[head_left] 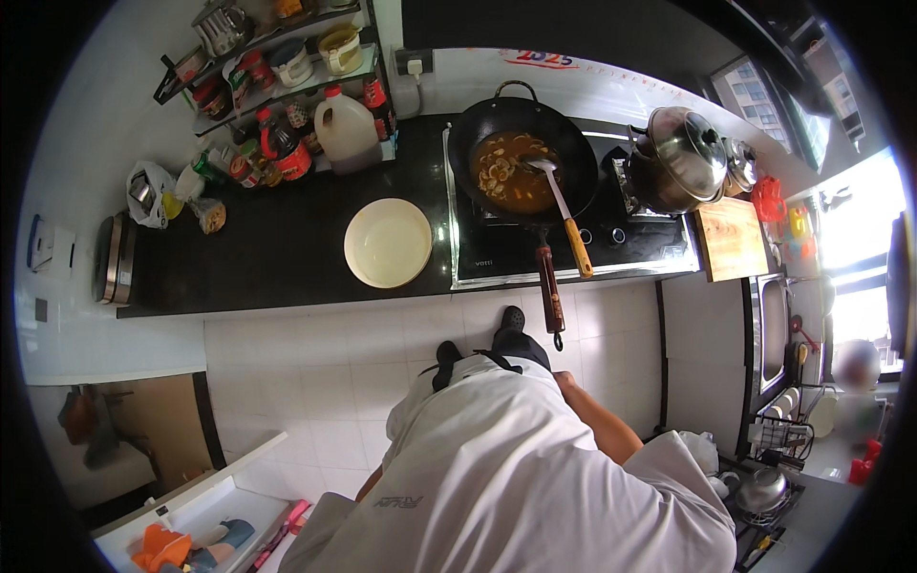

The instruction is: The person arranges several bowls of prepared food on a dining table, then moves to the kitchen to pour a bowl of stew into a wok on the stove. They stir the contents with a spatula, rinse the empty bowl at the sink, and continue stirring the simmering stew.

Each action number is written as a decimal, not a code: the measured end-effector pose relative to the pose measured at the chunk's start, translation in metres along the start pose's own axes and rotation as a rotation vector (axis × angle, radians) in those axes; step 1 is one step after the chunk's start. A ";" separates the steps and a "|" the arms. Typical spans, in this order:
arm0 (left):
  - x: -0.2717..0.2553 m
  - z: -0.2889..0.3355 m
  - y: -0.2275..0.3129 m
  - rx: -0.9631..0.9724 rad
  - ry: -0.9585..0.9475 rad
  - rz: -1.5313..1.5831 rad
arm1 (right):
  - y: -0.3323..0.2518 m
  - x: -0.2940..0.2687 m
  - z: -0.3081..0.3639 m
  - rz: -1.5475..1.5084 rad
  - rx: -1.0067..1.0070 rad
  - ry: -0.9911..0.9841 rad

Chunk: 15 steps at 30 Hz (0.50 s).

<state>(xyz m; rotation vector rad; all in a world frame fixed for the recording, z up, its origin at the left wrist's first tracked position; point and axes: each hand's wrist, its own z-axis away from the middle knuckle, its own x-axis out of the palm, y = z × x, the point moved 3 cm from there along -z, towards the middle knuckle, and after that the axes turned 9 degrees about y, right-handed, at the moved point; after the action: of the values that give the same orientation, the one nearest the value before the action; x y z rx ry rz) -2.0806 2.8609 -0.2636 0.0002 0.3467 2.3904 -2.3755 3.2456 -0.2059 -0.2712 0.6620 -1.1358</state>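
My right hand (565, 380) hangs beside my right hip, mostly hidden by my clothing, and its fingers cannot be made out. Only a sliver of my left arm shows beside my shirt; the left hand is out of sight. On the stove in front of me sits a black wok (468, 124) with brown broth and sliced pieces in it. A spatula (562, 205) with a metal head and wooden handle leans over the wok's rim, its head in the broth. The wok's dark red handle (549, 291) points toward me. Left of the stove stands a cream bowl (388, 244).
A lidded steel pot (683, 158) stands on the right burner, beside a wooden cutting board (732, 239) and the sink (773, 325). Bottles, including a large jug (346, 129), crowd the back left under a shelf rack (277, 91). An open drawer (205, 520) juts out behind me at left.
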 end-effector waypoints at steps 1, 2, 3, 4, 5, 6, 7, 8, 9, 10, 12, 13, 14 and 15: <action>-0.002 0.002 0.002 0.006 0.004 -0.015 | -0.003 -0.002 -0.005 0.162 -0.091 0.048; -0.003 0.004 0.003 0.007 0.007 -0.021 | -0.006 -0.004 -0.012 0.331 -0.176 0.107; -0.002 0.005 0.003 0.011 0.005 -0.032 | -0.007 -0.008 -0.019 0.501 -0.260 0.165; -0.003 0.006 0.003 0.012 0.004 -0.037 | -0.009 -0.008 -0.026 0.639 -0.423 0.204; -0.005 0.004 0.005 0.019 0.014 -0.046 | -0.015 -0.003 -0.026 0.733 -0.404 0.184; -0.008 0.004 0.006 0.028 0.018 -0.058 | -0.022 0.000 -0.026 0.828 -0.383 0.165; -0.011 0.003 0.009 0.033 0.024 -0.065 | -0.025 0.003 -0.024 0.921 -0.361 0.145; -0.010 0.001 0.010 0.035 0.023 -0.074 | -0.025 0.002 -0.025 0.918 -0.361 0.184; -0.010 0.000 0.011 0.043 0.020 -0.083 | -0.023 0.002 -0.025 0.914 -0.361 0.224; -0.011 0.000 0.013 0.051 0.018 -0.096 | -0.020 0.002 -0.024 0.908 -0.358 0.265; -0.010 -0.005 0.021 0.074 0.018 -0.127 | -0.014 0.007 -0.032 1.109 -0.484 0.174; -0.010 -0.006 0.024 0.096 0.013 -0.155 | -0.007 0.009 -0.035 1.207 -0.541 0.129; -0.008 -0.013 0.028 0.128 0.001 -0.202 | -0.002 0.009 -0.040 1.209 -0.509 0.118; -0.006 -0.018 0.033 0.314 -0.068 -0.522 | 0.003 0.007 -0.045 1.211 -0.473 0.107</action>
<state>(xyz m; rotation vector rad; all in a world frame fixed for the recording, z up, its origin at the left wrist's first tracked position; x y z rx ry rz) -2.0995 2.8291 -0.2725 0.1207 0.6050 1.7993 -2.3990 3.2457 -0.2447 -0.1531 0.9796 0.1759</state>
